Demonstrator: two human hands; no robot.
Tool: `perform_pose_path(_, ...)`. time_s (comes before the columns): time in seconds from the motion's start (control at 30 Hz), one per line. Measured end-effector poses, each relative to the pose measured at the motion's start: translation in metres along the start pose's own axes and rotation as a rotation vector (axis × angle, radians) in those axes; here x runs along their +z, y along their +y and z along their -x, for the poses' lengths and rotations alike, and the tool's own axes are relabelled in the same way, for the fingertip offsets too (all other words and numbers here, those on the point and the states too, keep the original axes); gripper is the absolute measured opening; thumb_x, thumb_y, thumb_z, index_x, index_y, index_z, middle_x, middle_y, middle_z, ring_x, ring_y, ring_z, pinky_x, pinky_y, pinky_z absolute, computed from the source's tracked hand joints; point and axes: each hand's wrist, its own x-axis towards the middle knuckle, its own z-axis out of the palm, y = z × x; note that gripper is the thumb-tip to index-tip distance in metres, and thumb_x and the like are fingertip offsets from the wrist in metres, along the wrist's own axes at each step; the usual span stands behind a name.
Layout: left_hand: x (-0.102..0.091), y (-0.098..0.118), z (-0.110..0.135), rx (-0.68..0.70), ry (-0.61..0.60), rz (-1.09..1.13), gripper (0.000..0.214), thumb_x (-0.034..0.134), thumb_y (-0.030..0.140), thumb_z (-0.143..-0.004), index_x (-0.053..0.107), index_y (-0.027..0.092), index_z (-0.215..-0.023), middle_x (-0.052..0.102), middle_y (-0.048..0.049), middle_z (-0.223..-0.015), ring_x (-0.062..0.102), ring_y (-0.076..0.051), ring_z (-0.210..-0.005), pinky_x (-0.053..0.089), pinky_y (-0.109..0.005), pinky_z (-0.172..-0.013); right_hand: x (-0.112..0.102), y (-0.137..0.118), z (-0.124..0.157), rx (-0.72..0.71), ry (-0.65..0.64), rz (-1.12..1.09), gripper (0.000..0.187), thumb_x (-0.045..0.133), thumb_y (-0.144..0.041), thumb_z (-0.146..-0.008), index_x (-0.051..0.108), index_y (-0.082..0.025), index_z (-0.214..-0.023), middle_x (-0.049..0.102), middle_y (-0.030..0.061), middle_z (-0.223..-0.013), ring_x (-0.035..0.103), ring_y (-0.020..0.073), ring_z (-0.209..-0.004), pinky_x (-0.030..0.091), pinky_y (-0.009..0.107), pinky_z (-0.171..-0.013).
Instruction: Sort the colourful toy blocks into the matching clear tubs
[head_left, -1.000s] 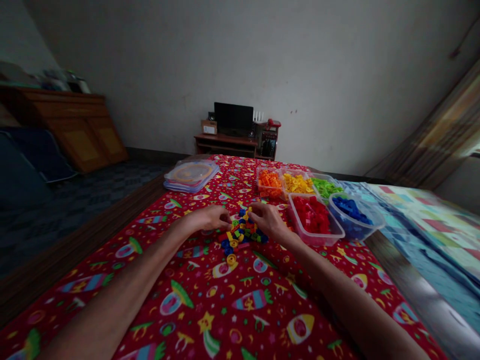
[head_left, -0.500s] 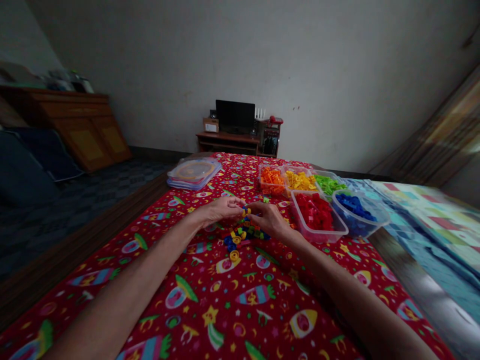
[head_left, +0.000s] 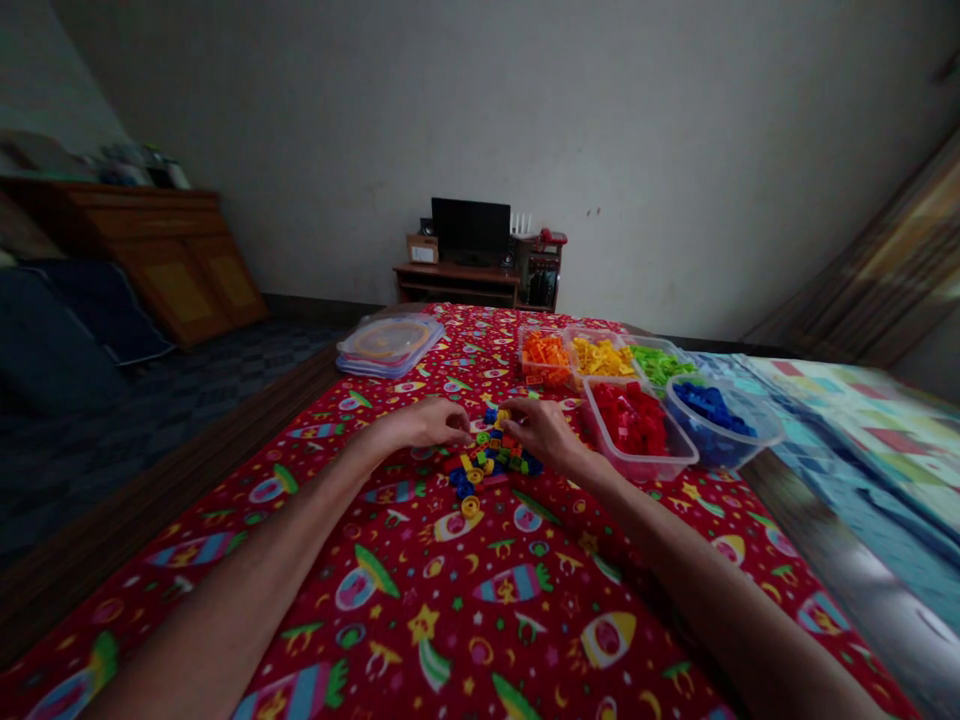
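Note:
Small colored plastic building blocks [head_left: 469, 478] in yellow, blue, green and orange lie in a loose pile on the red patterned tablecloth [head_left: 420, 640]. My right hand [head_left: 546, 432] is at the pile's far right side, thumb and fingers closed on a small yellow building block [head_left: 504, 415]. A blue piece sits just left of it; whether the two are joined I cannot tell. On the pile's left side is my left hand [head_left: 435, 424], its fingers curved and apart with nothing visible in them. A yellow round piece [head_left: 470, 507] lies nearest me.
Clear tubs of orange [head_left: 546, 352], yellow [head_left: 602, 357], green [head_left: 661, 364], red [head_left: 632, 420] and blue [head_left: 711, 410] blocks stand to the right. Stacked plastic lids [head_left: 391, 345] lie at the far left. Beyond the table is a desk with a monitor [head_left: 471, 230].
My hands were close together at the yellow and blue pieces. My left hand has since drawn away to the left, while my right hand stays by the yellow block.

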Motion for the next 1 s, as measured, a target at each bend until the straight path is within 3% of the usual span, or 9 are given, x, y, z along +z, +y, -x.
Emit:
perform_pose_path(0.03, 0.001, -0.001, -0.001, 0.025, 0.041, -0.065, 0.020, 0.065, 0.036, -0.069, 0.070, 0.017, -0.076, 0.068, -0.0007, -0.069, 0.061, -0.016, -0.064, 0.045, -0.023, -0.060, -0.001, 0.001, 0.000, 0.010, 0.005, 0.002, 0.025, 0.059, -0.014, -0.077, 0.071, -0.011, -0.099, 0.071, 0.0079, -0.082, 0.062, 0.0142, -0.070, 0.043, 0.021, -0.065)
perform_pose_path(0.13, 0.014, 0.004, -0.007, 0.143, 0.311, -0.150, 0.022, 0.060, 0.032, -0.075, 0.070, 0.018, -0.089, 0.069, -0.0040, -0.088, 0.062, -0.019, -0.081, 0.047, -0.027, -0.074, -0.005, 0.005, -0.001, 0.007, 0.025, 0.011, 0.021, 0.059, -0.013, -0.077, 0.071, -0.012, -0.094, 0.070, 0.0064, -0.078, 0.060, 0.0134, -0.067, 0.041, 0.021, -0.063)
perform_pose_path(0.2, 0.027, 0.008, -0.011, 0.215, 0.382, -0.168, 0.022, 0.060, 0.030, -0.077, 0.070, 0.019, -0.093, 0.068, -0.0052, -0.093, 0.061, -0.020, -0.087, 0.046, -0.030, -0.080, -0.006, 0.007, -0.002, 0.000, 0.039, 0.014, 0.017, 0.057, -0.014, -0.077, 0.071, -0.013, -0.087, 0.069, 0.0045, -0.075, 0.057, 0.0123, -0.064, 0.040, 0.021, -0.061)
perform_pose_path(0.37, 0.051, -0.002, -0.018, 0.285, 0.367, -0.129, 0.018, 0.055, 0.027, -0.082, 0.070, 0.019, -0.087, 0.064, -0.0059, -0.085, 0.059, -0.019, -0.084, 0.045, -0.029, -0.081, -0.005, 0.009, -0.003, 0.020, 0.058, 0.011, 0.010, 0.058, -0.015, -0.077, 0.068, -0.014, -0.078, 0.066, 0.0026, -0.071, 0.054, 0.0110, -0.063, 0.037, 0.020, -0.059)
perform_pose_path(0.6, 0.052, 0.004, -0.016, 0.305, 0.362, -0.131, 0.019, 0.051, 0.028, -0.084, 0.066, 0.018, -0.089, 0.064, -0.0062, -0.087, 0.059, -0.020, -0.084, 0.045, -0.031, -0.082, -0.005, 0.012, -0.003, 0.007, 0.046, -0.013, 0.012, 0.057, -0.017, -0.079, 0.068, -0.014, -0.081, 0.065, 0.0013, -0.070, 0.053, 0.0099, -0.061, 0.035, 0.019, -0.057)
perform_pose_path(0.7, 0.053, 0.010, -0.015, 0.216, 0.400, -0.125, 0.011, 0.058, 0.027, -0.079, 0.064, 0.018, -0.079, 0.063, -0.0052, -0.079, 0.060, -0.021, -0.080, 0.046, -0.032, -0.079, -0.004, 0.015, -0.003, 0.027, 0.037, -0.010, 0.014, 0.057, -0.016, -0.079, 0.069, -0.013, -0.083, 0.066, 0.0027, -0.071, 0.054, 0.0109, -0.062, 0.035, 0.020, -0.057)
perform_pose_path(0.8, 0.052, 0.014, -0.017, 0.083, 0.425, 0.075, 0.011, 0.067, 0.026, -0.071, 0.060, 0.017, -0.074, 0.064, -0.0031, -0.073, 0.061, -0.021, -0.076, 0.047, -0.032, -0.074, -0.004, 0.019, -0.004, 0.023, 0.026, -0.009, 0.018, 0.058, -0.016, -0.078, 0.071, -0.012, -0.090, 0.069, 0.0050, -0.076, 0.058, 0.0131, -0.067, 0.038, 0.021, -0.061)
perform_pose_path(0.93, 0.048, 0.023, -0.014, -0.049, 0.404, 0.678, 0.041, 0.075, 0.034, -0.064, 0.055, 0.017, -0.095, 0.066, -0.0013, -0.081, 0.064, -0.016, -0.072, 0.049, -0.028, -0.066, -0.005, 0.017, -0.004, 0.068, 0.028, -0.036, 0.021, 0.060, -0.017, -0.077, 0.071, -0.013, -0.094, 0.070, 0.0050, -0.078, 0.060, 0.0141, -0.068, 0.040, 0.021, -0.061)
perform_pose_path(1.0, 0.048, 0.029, -0.011, -0.072, 0.372, 0.863, 0.051, 0.080, 0.034, -0.059, 0.054, 0.018, -0.100, 0.067, -0.0009, -0.084, 0.064, -0.015, -0.072, 0.050, -0.026, -0.066, -0.007, 0.014, -0.004, 0.082, 0.038, -0.052, 0.021, 0.061, -0.020, -0.078, 0.071, -0.014, -0.094, 0.070, 0.0045, -0.079, 0.061, 0.0143, -0.068, 0.041, 0.021, -0.061)
